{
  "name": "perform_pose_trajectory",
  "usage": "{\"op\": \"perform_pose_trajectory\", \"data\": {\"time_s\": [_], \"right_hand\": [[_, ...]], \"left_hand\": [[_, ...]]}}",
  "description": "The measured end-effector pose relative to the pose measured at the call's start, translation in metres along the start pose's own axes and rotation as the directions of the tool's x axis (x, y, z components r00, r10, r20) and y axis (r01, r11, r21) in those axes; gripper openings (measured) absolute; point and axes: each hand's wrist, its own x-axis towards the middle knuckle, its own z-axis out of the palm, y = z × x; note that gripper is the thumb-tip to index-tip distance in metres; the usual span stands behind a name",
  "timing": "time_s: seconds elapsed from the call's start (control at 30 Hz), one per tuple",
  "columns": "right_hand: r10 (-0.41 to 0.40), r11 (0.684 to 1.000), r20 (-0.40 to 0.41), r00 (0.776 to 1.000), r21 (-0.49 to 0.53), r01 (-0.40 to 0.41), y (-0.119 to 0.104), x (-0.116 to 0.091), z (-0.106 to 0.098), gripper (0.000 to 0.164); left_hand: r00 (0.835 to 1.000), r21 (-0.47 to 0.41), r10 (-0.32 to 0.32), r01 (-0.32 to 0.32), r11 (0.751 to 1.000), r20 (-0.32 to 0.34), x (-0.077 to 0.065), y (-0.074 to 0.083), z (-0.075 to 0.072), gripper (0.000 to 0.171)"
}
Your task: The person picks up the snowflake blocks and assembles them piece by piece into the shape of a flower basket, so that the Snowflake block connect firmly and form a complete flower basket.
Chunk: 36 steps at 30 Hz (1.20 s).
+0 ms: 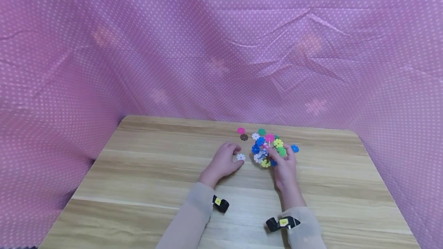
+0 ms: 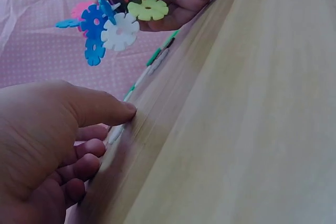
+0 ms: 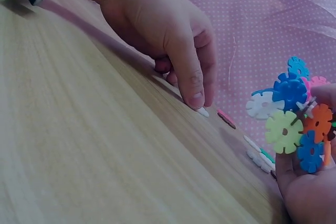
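Observation:
My right hand [image 1: 285, 166] holds a cluster of joined plastic snowflake discs [image 3: 283, 132] in blue, white, yellow, pink, orange and other colours, raised above the tabletop. To its left, my left hand [image 1: 224, 160] is down at the table, thumb and index finger at opposite edges of a loose white snowflake disc [image 1: 240, 157]. That disc lies flat on the wood. In the right wrist view, the left hand's thumb [image 3: 191, 85] touches the white disc's edge. The left hand's other fingers [image 2: 84, 166] are curled beneath the palm. Part of the cluster is hidden by the right hand's fingers.
Loose discs lie flat behind the hands: a pink disc [image 1: 241, 130], a brown disc [image 1: 243, 137], a white disc [image 1: 255, 136] and a green disc [image 1: 262, 131]. A blue disc [image 1: 295, 148] is right of the right hand. A pink dotted cloth [image 1: 221, 68] surrounds the wooden table [image 1: 145, 164].

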Motion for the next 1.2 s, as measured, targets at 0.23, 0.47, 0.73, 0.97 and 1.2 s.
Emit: {"op": "perform_pose_trajectory", "data": {"time_s": [0.23, 0.47, 0.73, 0.97, 1.2], "right_hand": [[0.024, 1.000, 0.024, 0.999, -0.001, -0.024, 0.001, -0.001, 0.001, 0.041], [0.048, 0.998, 0.031, 0.998, -0.030, -0.047, 0.003, -0.002, 0.003, 0.033], [0.053, 0.998, 0.068, 0.996, -0.031, -0.051, 0.004, -0.003, 0.005, 0.042], [0.043, 0.998, 0.089, 0.995, -0.058, -0.037, 0.008, -0.005, 0.008, 0.061], [0.039, 0.996, 0.075, 0.996, -0.080, -0.033, 0.008, -0.006, 0.011, 0.057]], "left_hand": [[1.000, 0.001, -0.013, 0.013, 1.000, -0.001, -0.001, -0.002, -0.004, 0.028], [0.998, -0.173, -0.059, 0.059, 0.983, 0.002, -0.003, 0.001, -0.016, 0.018], [0.995, -0.421, -0.083, 0.054, 0.905, -0.053, -0.005, 0.017, -0.032, 0.021], [0.994, -0.568, -0.073, 0.017, 0.823, -0.077, -0.007, 0.032, -0.030, 0.017], [0.991, -0.509, -0.028, -0.044, 0.860, -0.134, -0.008, 0.037, -0.027, 0.012]]}}
